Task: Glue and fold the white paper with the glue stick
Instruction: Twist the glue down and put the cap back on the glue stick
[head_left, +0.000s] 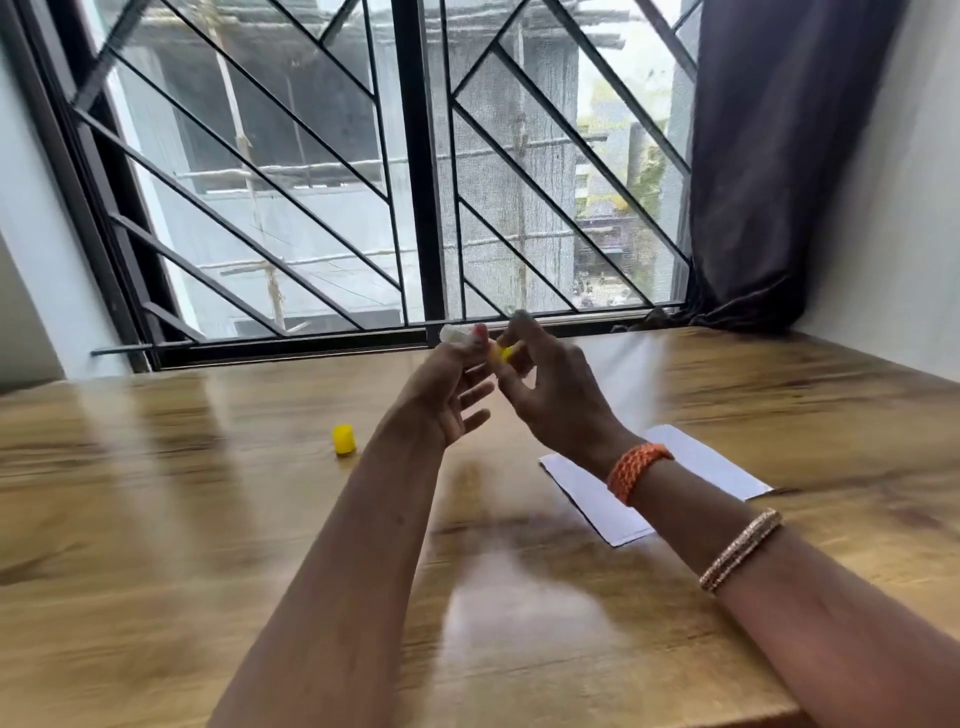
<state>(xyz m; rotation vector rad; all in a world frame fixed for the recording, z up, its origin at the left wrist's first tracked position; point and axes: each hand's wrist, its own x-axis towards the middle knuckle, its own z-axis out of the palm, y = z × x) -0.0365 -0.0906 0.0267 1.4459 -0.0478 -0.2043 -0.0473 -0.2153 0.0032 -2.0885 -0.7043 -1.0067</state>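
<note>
Seen from the head camera, both hands are raised above a wooden bench (208, 519) before a barred window (415, 182). The left hand (447, 395) pinches the glue stick (467, 336) near its pale tip, lower fingers spread loose; the right hand (550, 384) pinches the stick's yellow end. The yellow cap (344, 439) stands on the bench, left of the arms. The white paper (597, 499) lies flat under the right wrist, which wears an orange band (638, 470).
</note>
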